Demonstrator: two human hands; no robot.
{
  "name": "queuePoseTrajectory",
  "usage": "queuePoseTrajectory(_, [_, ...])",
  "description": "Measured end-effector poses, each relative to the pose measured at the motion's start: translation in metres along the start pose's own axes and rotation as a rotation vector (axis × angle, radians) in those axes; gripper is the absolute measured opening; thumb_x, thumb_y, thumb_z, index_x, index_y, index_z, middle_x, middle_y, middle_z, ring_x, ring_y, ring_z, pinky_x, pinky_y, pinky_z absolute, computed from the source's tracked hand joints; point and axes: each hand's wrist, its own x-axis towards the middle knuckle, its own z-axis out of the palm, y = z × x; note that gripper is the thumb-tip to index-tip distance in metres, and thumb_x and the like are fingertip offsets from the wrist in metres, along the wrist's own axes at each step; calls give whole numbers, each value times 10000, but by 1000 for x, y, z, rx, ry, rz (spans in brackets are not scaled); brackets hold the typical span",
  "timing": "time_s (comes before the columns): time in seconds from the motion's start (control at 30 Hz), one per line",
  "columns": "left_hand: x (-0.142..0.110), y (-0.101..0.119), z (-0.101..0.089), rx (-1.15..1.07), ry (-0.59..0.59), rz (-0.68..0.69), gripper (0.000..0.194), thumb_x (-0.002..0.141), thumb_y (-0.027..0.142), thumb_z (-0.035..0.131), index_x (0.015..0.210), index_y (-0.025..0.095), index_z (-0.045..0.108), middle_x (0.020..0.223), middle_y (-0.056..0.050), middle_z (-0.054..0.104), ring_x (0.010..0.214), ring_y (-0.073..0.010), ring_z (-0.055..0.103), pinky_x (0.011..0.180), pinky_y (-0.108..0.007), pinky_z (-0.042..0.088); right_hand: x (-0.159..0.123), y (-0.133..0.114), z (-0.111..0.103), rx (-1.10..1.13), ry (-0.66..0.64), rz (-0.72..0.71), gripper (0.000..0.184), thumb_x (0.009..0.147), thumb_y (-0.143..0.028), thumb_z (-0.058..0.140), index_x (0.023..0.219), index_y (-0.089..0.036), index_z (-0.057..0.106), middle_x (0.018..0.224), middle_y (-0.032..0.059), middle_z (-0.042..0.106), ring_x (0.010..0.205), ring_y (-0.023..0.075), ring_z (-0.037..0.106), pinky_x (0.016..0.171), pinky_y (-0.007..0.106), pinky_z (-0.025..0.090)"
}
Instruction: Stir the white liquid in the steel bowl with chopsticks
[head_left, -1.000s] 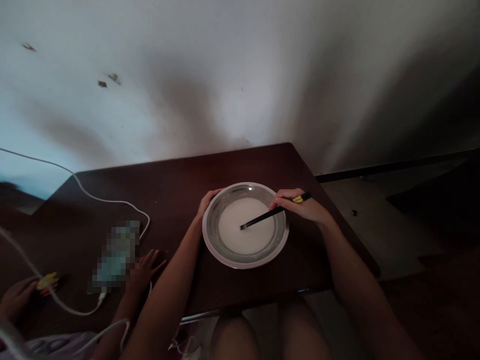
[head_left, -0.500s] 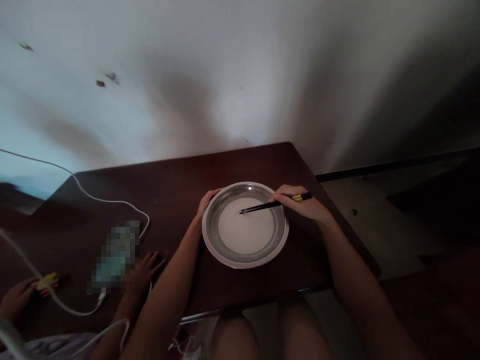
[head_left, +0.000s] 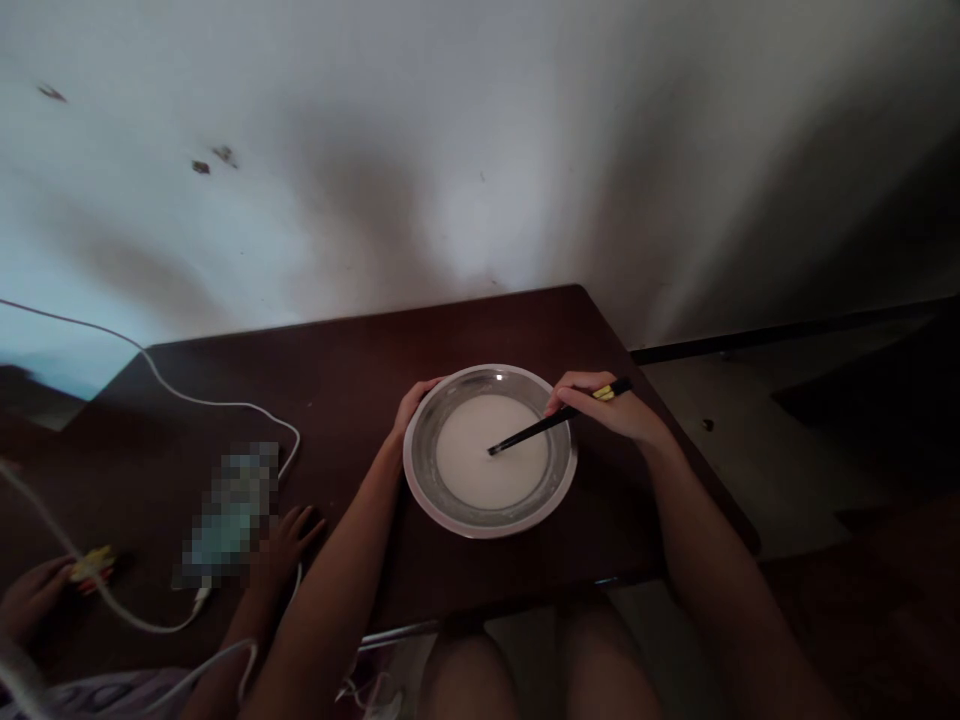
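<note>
A wide metal bowl stands on the dark table, holding a white, milky liquid. My left hand is curled against the bowl's left outer side, gripping it by the rim; some of its fingers are hidden behind the bowl. Over the right rim, my right hand is closed around black chopsticks with yellow bands near their top ends. The chopsticks slant down to the left, and their tips are at the liquid near the middle of the bowl.
Another person's hand lies beside a blurred, phone-like device with a white cable. That person's other hand is by a small yellow and red object. A wall rises behind the table.
The chopstick tips have shifted slightly right and toward me in the bowl, and the chopsticks slant more steeply. My right hand has moved a little right; my left hand stays put.
</note>
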Motion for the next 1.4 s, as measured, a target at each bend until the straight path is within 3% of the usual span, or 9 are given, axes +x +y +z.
queuePoseTrajectory(0.1, [-1, 1, 1, 21, 36, 8, 267, 636, 312, 537, 775, 172, 717, 760, -42, 691, 895, -244, 596, 778, -314, 468, 1, 1, 2, -47, -31, -23, 251, 854, -339, 486, 813, -188, 681, 828, 35, 669, 796, 155, 608, 714, 276, 441])
queuePoseTrajectory(0.27, [0, -2, -1, -3, 45, -7, 262, 645, 318, 546, 791, 185, 717, 747, -34, 688, 879, -237, 602, 777, -314, 469, 1, 1, 1, -40, 67, -10, 251, 860, -321, 472, 785, -185, 670, 806, 31, 666, 782, 152, 608, 720, 277, 441])
queuePoseTrajectory(0.4, [1, -2, -2, -11, 14, -13, 270, 644, 322, 552, 808, 186, 717, 761, -32, 689, 857, -228, 607, 773, -312, 469, 1, 0, 2, -18, -22, -7, 245, 857, -323, 484, 796, -182, 674, 810, 31, 672, 782, 149, 610, 706, 266, 441])
queuePoseTrajectory(0.57, [0, -1, -1, -22, 32, 10, 266, 616, 314, 574, 787, 170, 717, 747, -33, 690, 849, -225, 608, 763, -295, 468, 1, 2, -1, -37, 78, -13, 244, 861, -317, 477, 778, -189, 668, 796, 26, 664, 781, 149, 605, 717, 273, 439])
queuePoseTrajectory(0.77, [2, -3, -4, -15, 3, -10, 275, 638, 334, 570, 812, 180, 716, 757, -41, 693, 845, -237, 609, 769, -325, 469, 1, 2, 2, -43, -29, -13, 234, 856, -326, 491, 825, -192, 680, 840, 32, 668, 801, 155, 606, 714, 271, 436])
queuePoseTrajectory(0.93, [4, -5, -5, 8, 29, 25, 263, 639, 332, 575, 799, 182, 721, 766, -35, 698, 841, -230, 609, 772, -311, 468, 0, 2, -2, -30, 87, -8, 247, 863, -315, 478, 770, -181, 663, 789, 28, 659, 776, 148, 605, 717, 271, 438])
queuePoseTrajectory(1.1, [5, -5, -7, 10, 12, -9, 311, 648, 334, 550, 851, 164, 714, 773, -34, 694, 834, -219, 611, 783, -302, 463, 0, 1, 2, 5, -42, -7, 252, 861, -335, 482, 801, -181, 671, 814, 33, 671, 792, 152, 614, 715, 269, 445])
queuePoseTrajectory(1.3, [3, -4, -4, -32, 12, -11, 297, 626, 328, 573, 822, 158, 717, 753, -37, 695, 850, -227, 610, 768, -292, 467, 0, 1, -2, -38, 82, -4, 249, 868, -312, 470, 784, -182, 666, 804, 30, 662, 790, 151, 605, 725, 271, 435])
queuePoseTrajectory(1.4, [2, -2, -3, -12, 6, -12, 303, 615, 334, 564, 810, 160, 717, 750, -40, 693, 855, -230, 606, 774, -299, 464, 0, 0, -2, 11, -3, 1, 260, 871, -318, 466, 776, -177, 663, 787, 29, 663, 773, 148, 609, 708, 263, 439])
